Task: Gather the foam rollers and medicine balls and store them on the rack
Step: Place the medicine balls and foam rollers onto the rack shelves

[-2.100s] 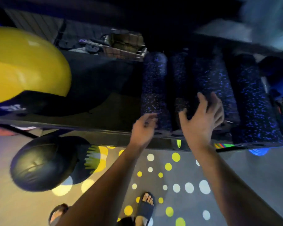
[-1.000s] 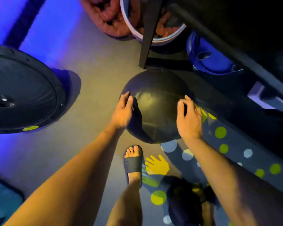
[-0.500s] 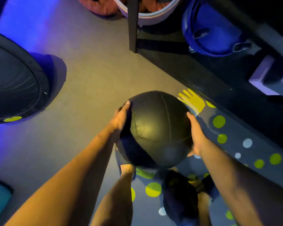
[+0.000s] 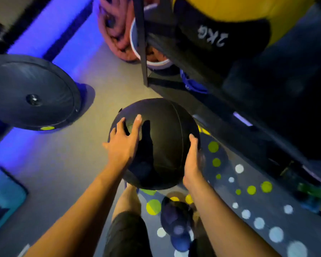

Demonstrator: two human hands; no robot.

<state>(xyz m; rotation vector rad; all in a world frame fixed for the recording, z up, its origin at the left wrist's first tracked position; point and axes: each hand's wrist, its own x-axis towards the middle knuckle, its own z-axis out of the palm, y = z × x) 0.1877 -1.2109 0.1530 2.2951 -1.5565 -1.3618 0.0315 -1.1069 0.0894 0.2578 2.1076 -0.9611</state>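
Head view: left hand (image 4: pixel 122 145) and right hand (image 4: pixel 192 162), fingers (image 4: pixel 137 120) spread, hold the medicine ball (image 4: pixel 165 127)

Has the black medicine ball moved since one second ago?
Yes. The black medicine ball lay on the floor by the rack post; now the left hand and right hand hold it up, clear of that post, nearer the person.

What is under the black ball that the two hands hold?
Below the black ball, a bare leg and a grey mat with coloured dots can be seen. The floor directly beneath the ball, and the rest of the leg, are covered by it.
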